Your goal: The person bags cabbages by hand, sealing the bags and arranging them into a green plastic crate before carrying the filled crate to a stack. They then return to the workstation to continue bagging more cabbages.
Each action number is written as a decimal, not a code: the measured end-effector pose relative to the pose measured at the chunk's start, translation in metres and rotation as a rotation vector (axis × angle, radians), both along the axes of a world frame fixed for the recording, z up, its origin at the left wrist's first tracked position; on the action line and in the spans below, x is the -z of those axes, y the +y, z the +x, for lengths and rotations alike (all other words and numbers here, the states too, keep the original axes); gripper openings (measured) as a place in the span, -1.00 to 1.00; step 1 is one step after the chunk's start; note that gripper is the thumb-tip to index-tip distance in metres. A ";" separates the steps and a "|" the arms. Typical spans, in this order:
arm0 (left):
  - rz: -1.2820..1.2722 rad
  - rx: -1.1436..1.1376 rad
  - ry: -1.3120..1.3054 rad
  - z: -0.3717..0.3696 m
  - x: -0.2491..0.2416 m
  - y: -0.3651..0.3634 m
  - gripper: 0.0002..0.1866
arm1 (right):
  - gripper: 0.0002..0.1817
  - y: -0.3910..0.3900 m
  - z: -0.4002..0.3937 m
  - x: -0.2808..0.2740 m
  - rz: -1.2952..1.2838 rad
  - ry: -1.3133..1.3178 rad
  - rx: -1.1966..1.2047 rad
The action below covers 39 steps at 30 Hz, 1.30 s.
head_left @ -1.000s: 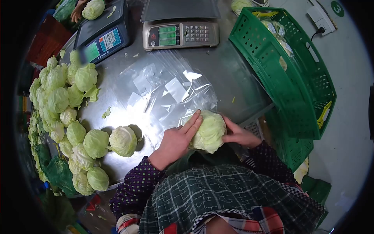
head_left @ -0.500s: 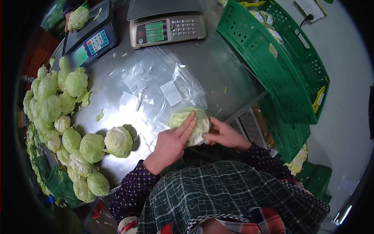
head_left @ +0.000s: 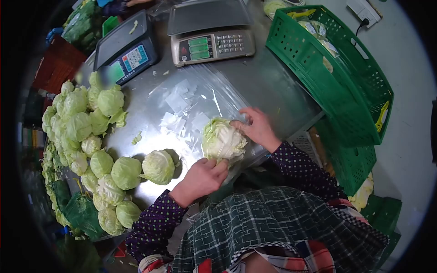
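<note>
A pale green cabbage rests at the table's near edge, with clear plastic bag film around its near side. My left hand is closed at the cabbage's near left side, its fingers gripping the film. On the far right side, my right hand pinches the film, thumb against the cabbage. Flat clear bags with white paper squares lie beyond it. How far the film covers the cabbage is hard to tell.
Loose cabbages are heaped on the left of the metal table. Two scales stand at the back, one grey and one dark. A green crate holds bagged produce at right. Another person's hand shows at top left.
The cabbage has turned so its pale leaf-ribbed side shows. My left hand has come off its top to the near side; my right hand has moved to the far right. The view has shifted.
</note>
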<state>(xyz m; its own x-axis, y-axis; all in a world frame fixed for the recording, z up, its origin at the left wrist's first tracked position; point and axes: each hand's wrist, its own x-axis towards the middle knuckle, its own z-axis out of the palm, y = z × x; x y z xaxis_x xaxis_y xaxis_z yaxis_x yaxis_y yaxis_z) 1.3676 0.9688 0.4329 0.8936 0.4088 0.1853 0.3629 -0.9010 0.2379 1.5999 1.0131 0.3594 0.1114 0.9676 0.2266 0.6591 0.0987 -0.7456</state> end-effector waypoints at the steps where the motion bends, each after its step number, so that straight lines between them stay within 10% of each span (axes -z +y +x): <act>1: 0.013 0.082 0.093 -0.005 0.004 -0.001 -0.73 | -0.62 0.003 -0.003 0.004 0.016 0.006 -0.008; 3: -0.010 0.013 0.157 -0.011 0.002 -0.005 -0.84 | -0.69 0.008 -0.011 0.002 -0.328 0.155 -0.079; 10: 0.157 -0.037 0.274 -0.043 0.042 0.003 -0.91 | -0.76 0.040 -0.017 0.006 -0.073 0.117 -0.236; 16: 0.179 -0.271 -0.358 -0.054 -0.081 0.007 -0.76 | -0.79 0.021 -0.005 -0.130 -0.071 0.364 -0.372; 18: 0.149 -0.294 -0.424 -0.050 -0.124 0.003 -0.79 | -0.84 0.025 0.003 -0.172 -0.071 -0.158 -0.519; 21: 0.273 -0.125 -0.548 -0.041 -0.157 -0.004 -0.87 | -0.84 -0.009 -0.003 -0.252 0.075 0.086 -0.646; 24: -0.190 -0.420 -0.633 -0.048 -0.149 -0.006 -0.92 | -0.84 0.010 0.009 -0.247 0.030 -0.142 -0.596; 26: -0.016 -0.443 -0.717 -0.037 -0.184 -0.019 -0.93 | -0.84 0.013 0.011 -0.291 0.006 -0.216 -0.669; 31: -0.114 -0.629 -0.849 -0.033 -0.168 -0.011 -0.88 | -0.79 0.024 0.021 -0.268 0.252 -0.428 -0.696; 39: 0.167 -0.514 -0.456 -0.012 -0.104 -0.034 -0.80 | -0.76 0.036 0.045 -0.192 -0.032 -0.401 -0.606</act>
